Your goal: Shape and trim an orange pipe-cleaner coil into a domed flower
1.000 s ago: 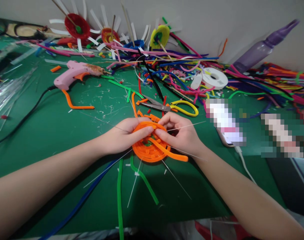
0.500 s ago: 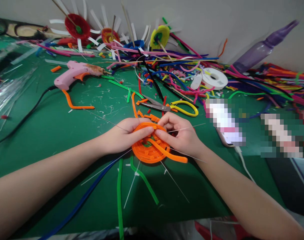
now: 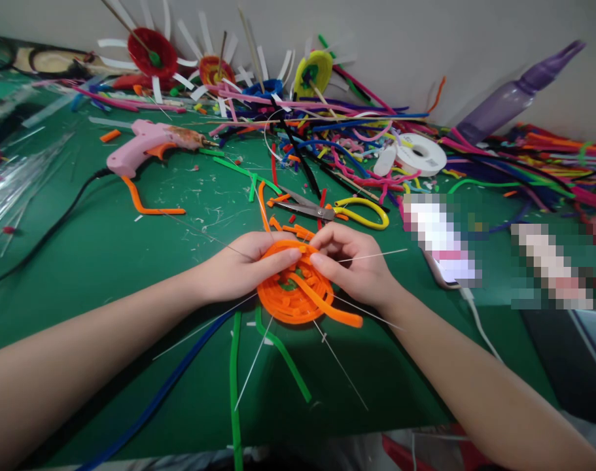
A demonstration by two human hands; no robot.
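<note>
Both hands hold a round orange disc of coiled pipe cleaner (image 3: 298,313) above the green table, with thin wires sticking out around it and some green at its centre. My left hand (image 3: 251,263) grips the disc's left and upper rim, thumb pressed on its face. At the upper right rim my right hand (image 3: 354,261) pinches with thumb and fingers. A loose orange pipe cleaner end (image 3: 337,314) runs across the disc to the lower right. Just beyond lie yellow-handled scissors (image 3: 322,210) and short orange offcuts (image 3: 298,230).
A pink glue gun (image 3: 148,147) with a black cord lies at left. Pipe cleaner scraps, a white spool (image 3: 420,154) and a purple bottle (image 3: 504,101) line the wall. Two phones, one lit (image 3: 442,239), lie right. Green (image 3: 235,392) and blue pipe cleaners (image 3: 175,386) lie in front.
The disc has turned and tilted slightly, its wires and loose orange end shifting a little. My right thumb has slid slightly right along the rim. My left hand keeps its grip.
</note>
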